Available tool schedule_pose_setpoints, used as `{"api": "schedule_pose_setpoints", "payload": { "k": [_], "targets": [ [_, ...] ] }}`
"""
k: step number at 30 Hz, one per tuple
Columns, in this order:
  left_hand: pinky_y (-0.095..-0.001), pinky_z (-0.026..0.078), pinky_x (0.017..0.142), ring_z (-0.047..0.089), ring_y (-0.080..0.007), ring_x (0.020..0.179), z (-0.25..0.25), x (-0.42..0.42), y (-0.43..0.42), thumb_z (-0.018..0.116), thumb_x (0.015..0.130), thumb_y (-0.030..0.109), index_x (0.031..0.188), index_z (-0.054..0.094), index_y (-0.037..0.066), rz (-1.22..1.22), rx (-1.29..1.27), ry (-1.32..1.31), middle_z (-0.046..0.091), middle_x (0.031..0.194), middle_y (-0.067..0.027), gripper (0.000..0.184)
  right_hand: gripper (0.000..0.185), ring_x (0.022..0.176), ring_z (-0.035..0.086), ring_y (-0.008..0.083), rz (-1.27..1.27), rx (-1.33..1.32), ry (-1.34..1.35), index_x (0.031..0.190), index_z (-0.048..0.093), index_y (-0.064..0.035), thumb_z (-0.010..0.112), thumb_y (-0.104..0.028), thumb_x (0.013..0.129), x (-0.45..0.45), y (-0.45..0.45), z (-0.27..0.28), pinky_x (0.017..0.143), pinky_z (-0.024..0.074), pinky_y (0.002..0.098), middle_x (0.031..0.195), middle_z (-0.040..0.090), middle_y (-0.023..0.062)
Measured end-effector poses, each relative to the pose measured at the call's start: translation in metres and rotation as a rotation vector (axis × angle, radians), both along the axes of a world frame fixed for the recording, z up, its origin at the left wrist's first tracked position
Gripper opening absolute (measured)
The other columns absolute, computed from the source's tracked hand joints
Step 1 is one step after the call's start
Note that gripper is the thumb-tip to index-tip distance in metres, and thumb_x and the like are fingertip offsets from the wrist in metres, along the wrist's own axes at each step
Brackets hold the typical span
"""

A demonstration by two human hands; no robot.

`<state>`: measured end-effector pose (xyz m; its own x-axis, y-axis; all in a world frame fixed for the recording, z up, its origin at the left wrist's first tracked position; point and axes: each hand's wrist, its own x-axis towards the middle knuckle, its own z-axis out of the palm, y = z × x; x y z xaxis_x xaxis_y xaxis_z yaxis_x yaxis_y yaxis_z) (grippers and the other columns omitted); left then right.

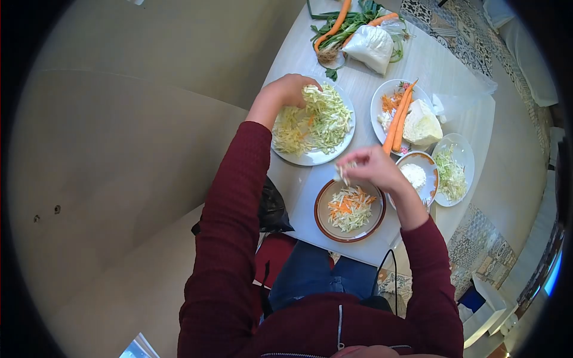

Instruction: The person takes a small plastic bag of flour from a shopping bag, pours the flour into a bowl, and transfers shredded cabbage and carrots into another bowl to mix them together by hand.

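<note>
Here, above the near, brown-rimmed dish [350, 240] of mixed shreds, the right hand [377, 167] pinches a few cabbage shreds [342, 173] between thumb and fingertips; they look feather-light, limp and perhaps damp, likely to cling or scatter, so a loose grip round the middle of the tuft should suit. Farther up, the left hand [290, 89] curls over the shreds at the edge of a white plate [309, 160], its fingertips too hidden to tell whether they grip. Beyond, the pale, smooth-looking table [298, 53] bears carrots [399, 119] and a plastic bag [370, 48], with patterned tiles [477, 250] alongside.
</note>
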<state>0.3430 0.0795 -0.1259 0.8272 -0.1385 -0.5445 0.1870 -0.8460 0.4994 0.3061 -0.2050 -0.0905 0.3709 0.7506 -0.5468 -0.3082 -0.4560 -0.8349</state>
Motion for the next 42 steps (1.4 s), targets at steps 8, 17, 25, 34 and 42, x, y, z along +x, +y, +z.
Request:
{"api": "schedule_pose_setpoints", "payload": {
  "k": [8, 17, 25, 34, 42],
  "targets": [
    [-0.0387, 0.047, 0.094, 0.056, -0.0302, 0.108, -0.002, 0.001, 0.000, 0.069, 0.062, -0.002, 0.121, 0.059, 0.028, 0.000, 0.005, 0.002, 0.059, 0.115, -0.0132, 0.068, 0.034, 0.079, 0.059, 0.0116, 0.242, -0.070, -0.210, 0.119, 0.062, -0.0080, 0.060, -0.002, 0.086, -0.048, -0.047, -0.002, 0.074, 0.0479, 0.0291, 0.095, 0.069, 0.0078],
    [-0.0386, 0.047, 0.093, 0.057, -0.0303, 0.107, 0.001, 0.000, -0.001, 0.071, 0.062, 0.001, 0.122, 0.059, 0.029, -0.003, -0.002, 0.004, 0.059, 0.113, -0.0137, 0.067, 0.019, 0.079, 0.063, 0.0305, 0.351, -0.327, -0.518, 0.099, 0.066, -0.0060, 0.064, -0.008, 0.080, -0.049, -0.037, 0.020, 0.073, 0.0498, 0.0372, 0.087, 0.065, 0.0158],
    [-0.0391, 0.048, 0.091, 0.057, -0.0313, 0.106, -0.001, -0.001, 0.000, 0.073, 0.061, 0.001, 0.122, 0.059, 0.028, -0.006, -0.006, -0.012, 0.059, 0.116, -0.0146, 0.068, 0.020, 0.089, 0.060, 0.0325, 0.133, 0.122, -0.839, 0.095, 0.064, -0.0025, 0.067, -0.007, 0.075, -0.028, 0.030, -0.030, 0.078, 0.0492, 0.0391, 0.095, 0.059, 0.0139],
    [-0.0386, 0.049, 0.089, 0.058, -0.0311, 0.105, -0.001, -0.001, 0.000, 0.074, 0.059, 0.001, 0.120, 0.060, 0.027, 0.007, -0.025, -0.031, 0.061, 0.112, -0.0148, 0.067, 0.024, 0.096, 0.057, 0.0317, 0.227, 0.119, -1.243, 0.095, 0.063, -0.0031, 0.066, -0.005, 0.071, -0.017, 0.104, -0.096, 0.082, 0.0486, 0.0394, 0.104, 0.056, 0.0129],
    [-0.0385, 0.048, 0.091, 0.058, -0.0314, 0.105, -0.006, -0.002, 0.001, 0.074, 0.060, 0.001, 0.121, 0.060, 0.027, 0.021, -0.030, -0.027, 0.061, 0.113, -0.0148, 0.068, 0.007, 0.080, 0.062, 0.0314, 0.372, 0.216, -1.153, 0.075, 0.063, -0.0001, 0.057, -0.004, 0.074, -0.011, 0.105, -0.103, 0.071, 0.0520, 0.0391, 0.082, 0.059, 0.0151]
  ]
}}
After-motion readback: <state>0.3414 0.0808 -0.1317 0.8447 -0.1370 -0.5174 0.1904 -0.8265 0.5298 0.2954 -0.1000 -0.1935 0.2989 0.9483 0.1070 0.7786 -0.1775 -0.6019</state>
